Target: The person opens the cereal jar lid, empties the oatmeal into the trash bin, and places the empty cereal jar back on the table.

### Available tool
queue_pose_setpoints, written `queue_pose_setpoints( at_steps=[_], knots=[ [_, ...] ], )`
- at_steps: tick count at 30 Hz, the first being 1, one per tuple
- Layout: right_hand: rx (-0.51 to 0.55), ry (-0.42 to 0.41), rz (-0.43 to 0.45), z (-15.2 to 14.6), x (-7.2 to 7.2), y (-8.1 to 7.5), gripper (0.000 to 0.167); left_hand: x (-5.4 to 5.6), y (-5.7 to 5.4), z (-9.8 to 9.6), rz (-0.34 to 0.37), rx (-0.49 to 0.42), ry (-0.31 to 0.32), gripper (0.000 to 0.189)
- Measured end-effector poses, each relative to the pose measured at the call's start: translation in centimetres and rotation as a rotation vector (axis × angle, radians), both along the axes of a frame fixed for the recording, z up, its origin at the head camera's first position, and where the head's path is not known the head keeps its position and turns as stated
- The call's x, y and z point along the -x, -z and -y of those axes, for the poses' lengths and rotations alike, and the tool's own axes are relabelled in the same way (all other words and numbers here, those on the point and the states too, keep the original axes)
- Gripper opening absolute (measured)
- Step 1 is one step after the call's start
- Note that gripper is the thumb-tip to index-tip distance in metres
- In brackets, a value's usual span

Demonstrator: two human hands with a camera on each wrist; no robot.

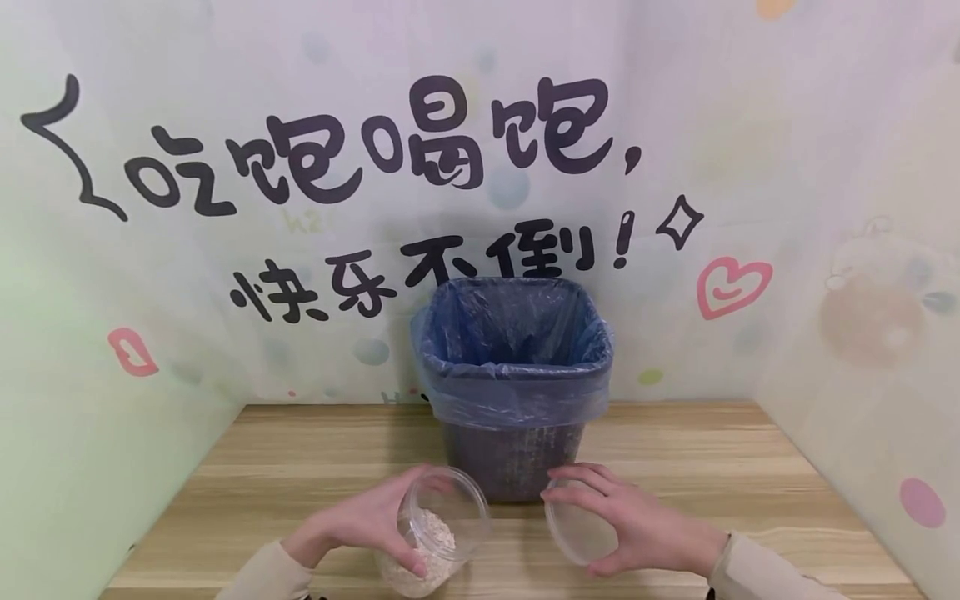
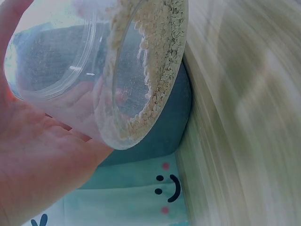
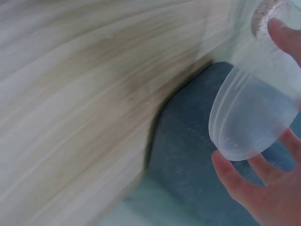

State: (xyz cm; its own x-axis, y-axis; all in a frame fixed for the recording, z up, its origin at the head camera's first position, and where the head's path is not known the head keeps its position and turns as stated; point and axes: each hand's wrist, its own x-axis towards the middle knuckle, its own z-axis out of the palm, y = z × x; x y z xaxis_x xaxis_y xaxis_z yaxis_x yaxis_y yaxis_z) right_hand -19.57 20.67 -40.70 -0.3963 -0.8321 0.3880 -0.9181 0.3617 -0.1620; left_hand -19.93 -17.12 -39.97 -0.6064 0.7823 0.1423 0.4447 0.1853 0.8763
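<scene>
My left hand (image 1: 366, 518) grips a clear plastic jar (image 1: 467, 510) tilted over the wooden table, its mouth facing up and toward the bin. Pale oat-like flakes (image 2: 160, 61) lie in its lower part and bank against the bottom in the left wrist view. To the right, my right hand (image 1: 637, 523) holds a round translucent lid (image 3: 256, 117) on edge by its rim, thumb on one side and fingers on the other. The lid is apart from the jar, both in front of a dark bin (image 1: 513, 462).
A blue plastic bag (image 1: 517, 400) lines the bin and folds over its rim; the bin stands at the back of the wooden table (image 1: 697, 475). Behind it hangs a pale printed backdrop (image 1: 525, 50) with black lettering, and similar sheets close off both sides.
</scene>
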Motion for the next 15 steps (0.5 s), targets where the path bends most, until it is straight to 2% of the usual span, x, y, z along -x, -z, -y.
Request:
queue_pose_setpoints(
  at_steps=[4, 8, 12, 15],
  knots=[
    [0.006, 0.023, -0.024, -1.3, 0.5, 0.6, 0.094, 0.0, -0.2, 0.8, -0.027, -0.018, 0.004, 0.090],
    [-0.047, 0.073, -0.021, -2.7, 1.2, 1.2, 0.092, -0.1, -0.4, 1.5, -0.037, -0.039, 0.001, 0.090],
    [-0.121, 0.152, 0.041, -3.9, 1.8, 1.6, 0.090, -0.3, -0.7, 2.0, -0.073, -0.019, -0.035, 0.090],
    [-0.173, 0.215, 0.132, -4.7, 2.2, 1.7, 0.088, -0.4, -0.9, 2.3, -0.100, 0.003, -0.053, 0.090]
  ],
)
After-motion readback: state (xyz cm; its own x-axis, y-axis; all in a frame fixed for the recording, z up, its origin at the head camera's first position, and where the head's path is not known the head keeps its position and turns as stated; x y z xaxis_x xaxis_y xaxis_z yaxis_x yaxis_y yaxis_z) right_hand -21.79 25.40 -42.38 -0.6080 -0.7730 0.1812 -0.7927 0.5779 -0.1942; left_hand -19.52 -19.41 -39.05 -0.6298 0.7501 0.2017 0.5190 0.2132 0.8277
